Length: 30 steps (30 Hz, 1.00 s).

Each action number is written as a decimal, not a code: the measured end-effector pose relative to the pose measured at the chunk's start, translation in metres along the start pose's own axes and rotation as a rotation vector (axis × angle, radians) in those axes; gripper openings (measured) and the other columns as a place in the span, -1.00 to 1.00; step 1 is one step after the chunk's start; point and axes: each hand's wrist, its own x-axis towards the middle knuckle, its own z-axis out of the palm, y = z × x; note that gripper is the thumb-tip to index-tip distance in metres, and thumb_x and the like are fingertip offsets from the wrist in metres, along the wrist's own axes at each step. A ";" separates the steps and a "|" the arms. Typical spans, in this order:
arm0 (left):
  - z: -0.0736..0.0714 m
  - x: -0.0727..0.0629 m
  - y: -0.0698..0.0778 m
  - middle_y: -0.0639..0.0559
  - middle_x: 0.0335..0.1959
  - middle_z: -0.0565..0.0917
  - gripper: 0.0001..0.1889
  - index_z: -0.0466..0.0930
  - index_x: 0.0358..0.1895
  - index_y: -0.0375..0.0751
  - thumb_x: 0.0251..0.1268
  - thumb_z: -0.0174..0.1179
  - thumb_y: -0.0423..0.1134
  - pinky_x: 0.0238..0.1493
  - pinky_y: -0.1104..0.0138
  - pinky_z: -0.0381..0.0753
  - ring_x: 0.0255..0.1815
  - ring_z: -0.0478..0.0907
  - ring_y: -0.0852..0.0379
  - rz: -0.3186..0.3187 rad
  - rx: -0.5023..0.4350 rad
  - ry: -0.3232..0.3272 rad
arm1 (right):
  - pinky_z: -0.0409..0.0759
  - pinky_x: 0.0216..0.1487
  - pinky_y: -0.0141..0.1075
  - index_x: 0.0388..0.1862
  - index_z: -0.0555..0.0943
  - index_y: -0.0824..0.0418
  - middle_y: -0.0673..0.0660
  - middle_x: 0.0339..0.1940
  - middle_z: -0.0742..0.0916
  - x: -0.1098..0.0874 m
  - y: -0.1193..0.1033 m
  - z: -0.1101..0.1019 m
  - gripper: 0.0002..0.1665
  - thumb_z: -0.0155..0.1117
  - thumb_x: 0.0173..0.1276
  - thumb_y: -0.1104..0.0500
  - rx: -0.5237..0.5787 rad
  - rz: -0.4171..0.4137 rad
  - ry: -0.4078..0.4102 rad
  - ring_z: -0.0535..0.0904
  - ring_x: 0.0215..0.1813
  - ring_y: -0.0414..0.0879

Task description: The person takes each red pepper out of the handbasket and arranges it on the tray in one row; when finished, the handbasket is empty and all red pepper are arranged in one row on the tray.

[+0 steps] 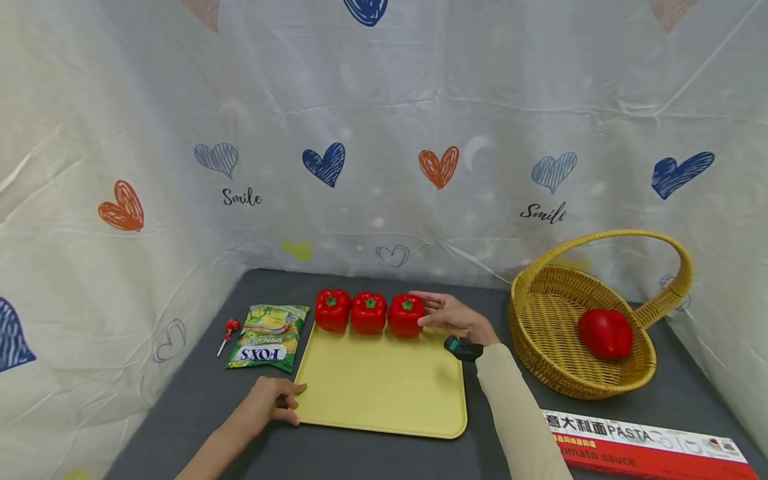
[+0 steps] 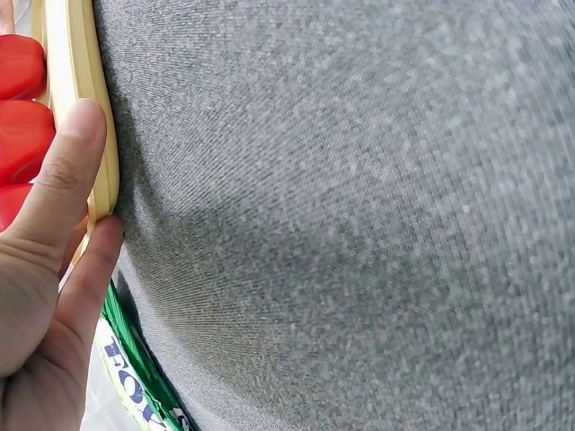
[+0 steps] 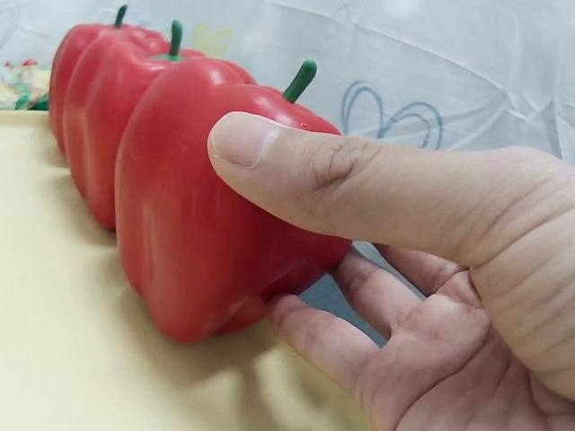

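Observation:
Three red bell peppers with green stems stand in a row along the far edge of a yellow tray [image 1: 381,387]: a left one [image 1: 333,311], a middle one [image 1: 369,313] and a right one [image 1: 405,315]. My right hand [image 1: 453,317] grips the right pepper [image 3: 207,206], thumb on its front and fingers round its far side and base. At the tray's near left corner, my left hand [image 1: 273,400] pinches the rim [image 2: 83,72] between thumb and fingers. A fourth bell pepper [image 1: 605,334] lies on its side in a yellow wicker basket [image 1: 543,347].
Left of the tray lie a green and yellow Foxs candy bag [image 1: 270,335] and a red lollipop [image 1: 228,333]. A red and white pasta box [image 1: 648,447] is at the front right, before the basket. A printed curtain [image 1: 384,220] hangs behind the grey table [image 1: 360,460].

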 end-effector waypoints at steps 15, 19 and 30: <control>0.001 0.000 0.000 -0.41 -0.24 0.67 -0.69 0.54 -0.64 -0.21 -0.33 0.57 -0.28 -0.49 0.48 0.54 -0.22 0.70 -0.09 0.043 0.008 0.018 | 0.55 0.05 -0.21 0.46 0.20 0.30 0.22 0.38 0.44 0.002 0.001 0.002 -0.19 0.17 0.25 0.56 -0.004 -0.011 -0.035 0.46 0.29 -0.03; 0.002 0.000 0.000 -0.41 -0.22 0.66 -0.69 0.53 -0.64 -0.20 -0.32 0.57 -0.27 -0.48 0.46 0.55 -0.22 0.69 -0.10 0.029 0.010 0.014 | 0.51 0.10 -0.15 0.46 0.19 0.31 0.22 0.40 0.42 0.003 0.002 0.002 -0.17 0.19 0.23 0.57 -0.002 -0.019 -0.045 0.43 0.32 -0.01; 0.000 0.000 0.006 -0.41 -0.20 0.67 -0.67 0.50 -0.64 -0.22 -0.31 0.55 -0.25 -0.50 0.42 0.52 -0.14 0.66 -0.21 -0.020 -0.014 -0.014 | 0.54 0.07 -0.28 0.49 0.05 0.37 0.29 0.53 0.11 -0.001 0.000 0.003 -0.10 0.18 0.22 0.58 -0.051 -0.050 -0.063 -0.01 0.53 0.14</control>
